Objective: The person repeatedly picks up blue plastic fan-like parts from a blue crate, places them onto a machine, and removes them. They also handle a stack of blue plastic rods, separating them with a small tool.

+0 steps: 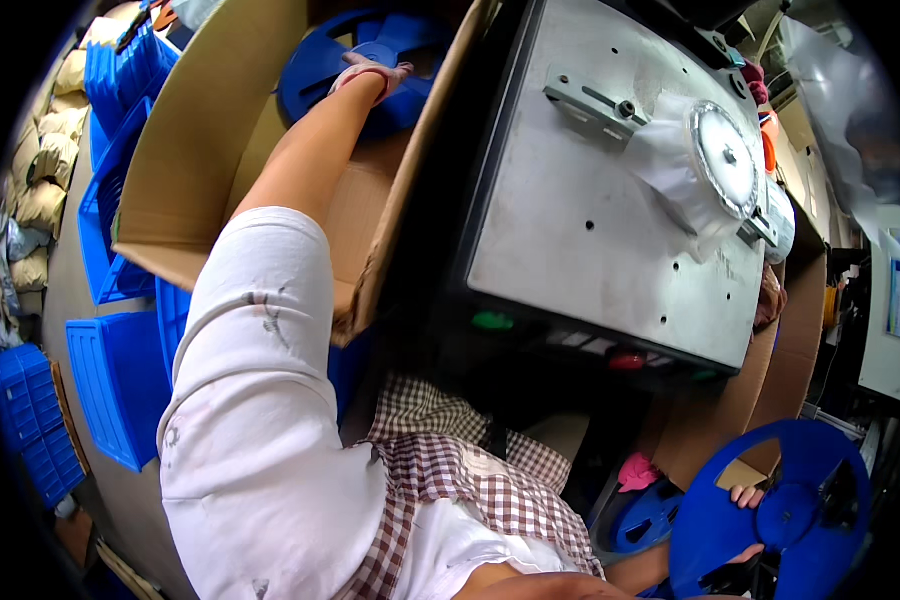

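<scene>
At the top, my left hand (372,74) reaches into a cardboard box (185,190), its fingers closed at the hub of a blue plastic reel (420,35); part of the grip is hidden. A reddish band circles that wrist. At the lower right, my right hand (746,497) grips a second blue reel (705,470) near its hub, with fingertips showing through a spoke opening. Much of this hand is behind the reel.
A metal-topped machine (570,190) with a round dial-like disc (724,158) and clear plastic film stands beside the box. Blue crates (120,385) line the left side. Another blue reel (642,518) and a pink cloth (638,472) lie low on the right, near an open carton (785,370).
</scene>
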Demonstrator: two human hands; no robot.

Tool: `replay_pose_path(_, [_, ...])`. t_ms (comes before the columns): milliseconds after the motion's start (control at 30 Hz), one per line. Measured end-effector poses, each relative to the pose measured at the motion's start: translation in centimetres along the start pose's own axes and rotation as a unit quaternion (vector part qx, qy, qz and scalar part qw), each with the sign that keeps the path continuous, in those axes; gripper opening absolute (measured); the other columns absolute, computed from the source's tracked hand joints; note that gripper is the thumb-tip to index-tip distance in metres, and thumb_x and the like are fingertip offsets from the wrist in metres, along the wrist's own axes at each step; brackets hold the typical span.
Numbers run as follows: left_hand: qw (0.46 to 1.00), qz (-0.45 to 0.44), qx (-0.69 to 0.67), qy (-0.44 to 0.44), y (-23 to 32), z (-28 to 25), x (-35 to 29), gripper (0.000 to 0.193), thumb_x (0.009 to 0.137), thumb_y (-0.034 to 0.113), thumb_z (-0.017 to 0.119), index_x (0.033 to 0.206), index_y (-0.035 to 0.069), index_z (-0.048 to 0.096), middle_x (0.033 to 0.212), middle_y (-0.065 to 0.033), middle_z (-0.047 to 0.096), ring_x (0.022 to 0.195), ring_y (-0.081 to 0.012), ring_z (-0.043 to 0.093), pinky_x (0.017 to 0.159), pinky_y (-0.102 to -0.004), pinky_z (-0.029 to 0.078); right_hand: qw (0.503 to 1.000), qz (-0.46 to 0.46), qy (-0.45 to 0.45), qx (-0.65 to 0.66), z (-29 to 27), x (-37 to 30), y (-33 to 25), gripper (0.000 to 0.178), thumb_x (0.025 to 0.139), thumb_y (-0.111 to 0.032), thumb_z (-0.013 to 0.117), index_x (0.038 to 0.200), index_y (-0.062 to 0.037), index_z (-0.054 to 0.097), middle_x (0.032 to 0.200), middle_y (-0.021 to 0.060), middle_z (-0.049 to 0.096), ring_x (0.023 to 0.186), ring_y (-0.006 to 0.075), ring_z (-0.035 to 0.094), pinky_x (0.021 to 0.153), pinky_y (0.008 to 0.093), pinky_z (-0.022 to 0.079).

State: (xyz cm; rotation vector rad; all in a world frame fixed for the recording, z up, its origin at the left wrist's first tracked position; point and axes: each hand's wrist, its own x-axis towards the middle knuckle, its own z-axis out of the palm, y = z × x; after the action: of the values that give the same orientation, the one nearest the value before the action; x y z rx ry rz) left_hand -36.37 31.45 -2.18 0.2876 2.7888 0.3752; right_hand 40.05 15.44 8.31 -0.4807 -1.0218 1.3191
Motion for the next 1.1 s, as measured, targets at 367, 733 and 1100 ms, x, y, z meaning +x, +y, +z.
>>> replay_pose_path(367, [0.997,-0.043,0.039,0.049,-2.3,-3.2,5.2,0.119,0.066,0.056,0.073,0.153,0.021,-0.001,0.148,-0.0180,0.037,0.131,-0.0392,0.043,0.103,-0.0502,0.040,0.999,0.008,0.039,-0.025,-1.2,-2.5,0.3,0.058,0.090,-0.047,0.050,0.120,0.0022,0.042,0.096,0.0130,0.042,0.091,0.0228,0.044,0.083,0.0362,0.038])
replay_pose_path(733, [0.990,0.054,0.122,-0.037,-12.9,-7.2,-1.8,0.093,0.076,0.042,0.071,0.142,0.006,0.016,0.137,-0.0284,0.044,0.127,-0.0401,0.047,0.103,-0.0491,0.039,0.998,-0.016,-0.048,0.021,0.0,-0.7,2.2,0.057,0.092,-0.046,0.047,0.121,0.0023,0.042,0.096,0.0141,0.043,0.092,0.0231,0.046,0.083,0.0366,0.038])
replay_pose_path(1100, [0.982,0.152,-0.024,0.106,-25.6,-17.6,-7.8,0.096,0.077,0.061,0.065,0.151,0.017,0.023,0.130,-0.0212,0.053,0.118,-0.0359,0.053,0.097,-0.0434,0.043,0.943,0.086,-0.255,0.195,7.3,5.2,9.1,0.066,0.090,-0.044,0.053,0.128,0.0060,0.034,0.108,0.0170,0.043,0.099,0.0257,0.045,0.086,0.0388,0.040])
